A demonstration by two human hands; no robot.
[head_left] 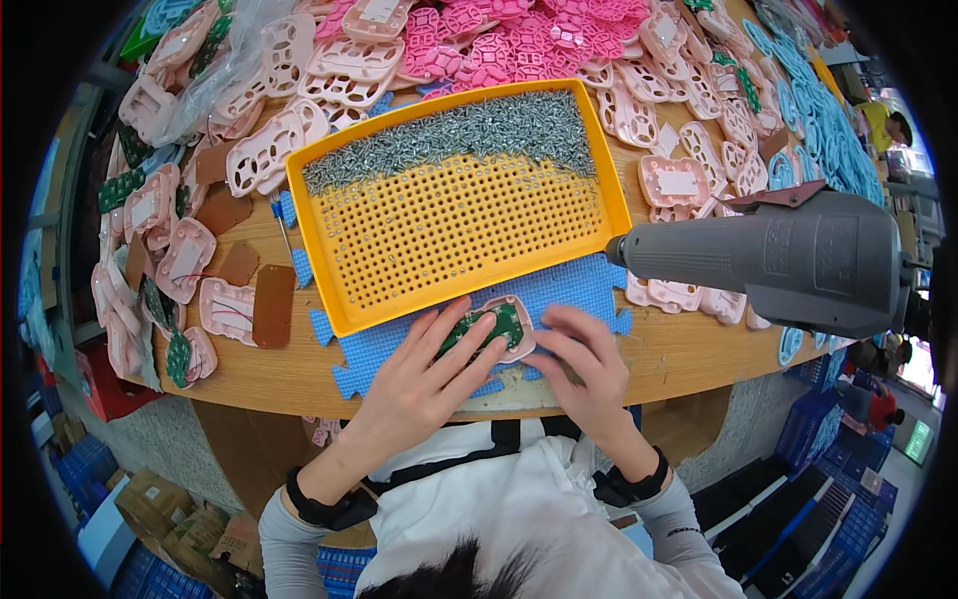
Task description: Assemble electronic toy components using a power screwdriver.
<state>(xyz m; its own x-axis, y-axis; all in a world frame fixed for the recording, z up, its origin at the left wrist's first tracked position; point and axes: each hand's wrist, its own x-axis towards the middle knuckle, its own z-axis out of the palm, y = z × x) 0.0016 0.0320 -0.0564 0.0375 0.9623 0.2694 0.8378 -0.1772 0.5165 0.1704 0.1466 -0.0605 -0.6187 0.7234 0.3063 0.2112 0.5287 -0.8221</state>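
A pink plastic casing half (524, 344) with a green circuit board (506, 321) inside lies on the blue foam mat (374, 351), close to the table's front edge. My left hand (424, 374) reaches over it from the left, its fingers laid across the board and holding the casing; part of the board is hidden beneath them. At the casing's right edge, the bent fingers and thumb of my right hand (584, 367) grip the rim. Just beyond both hands stands a yellow tray (321, 262) with a perforated bottom and many small silver screws (449, 130) heaped at its far side.
A grey electric screwdriver (768, 255) juts in from the right, its tip by the tray's corner. Pink casings (269, 150) pile up left and right, with pink parts (499, 50) behind and blue cables (813, 100) far right. Brown boards (272, 304) lie at left.
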